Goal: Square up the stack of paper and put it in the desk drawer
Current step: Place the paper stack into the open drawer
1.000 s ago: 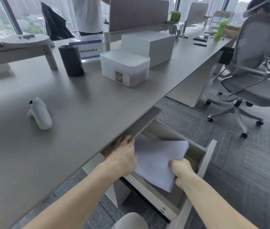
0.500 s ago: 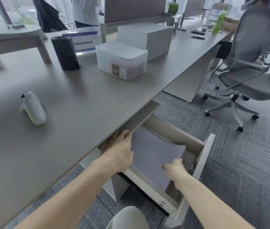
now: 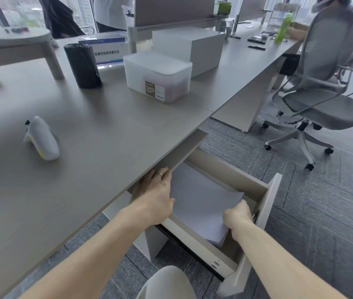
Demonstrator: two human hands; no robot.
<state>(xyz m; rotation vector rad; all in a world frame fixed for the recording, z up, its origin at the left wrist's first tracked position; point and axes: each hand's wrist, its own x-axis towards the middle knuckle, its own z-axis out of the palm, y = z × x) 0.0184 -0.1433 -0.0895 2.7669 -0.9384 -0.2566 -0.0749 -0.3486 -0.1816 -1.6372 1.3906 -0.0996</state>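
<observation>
our right hand [image 3: 237, 214] curls over the stack of paper's [image 3: 203, 201] near right edge inside the open drawer [image 3: 266, 214], while our left hand [image 3: 156, 195] lies spread on its left side. if we let go unevenly, sheets could fan out against the drawer wall. the stack's far end reaches under the table [image 3: 106, 126].

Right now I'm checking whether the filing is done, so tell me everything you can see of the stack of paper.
The stack of paper is plain white, blank on top, with fairly even edges. It lies flat inside the open desk drawer. The left hand rests at its left edge; the right hand grips its near right corner.
</observation>
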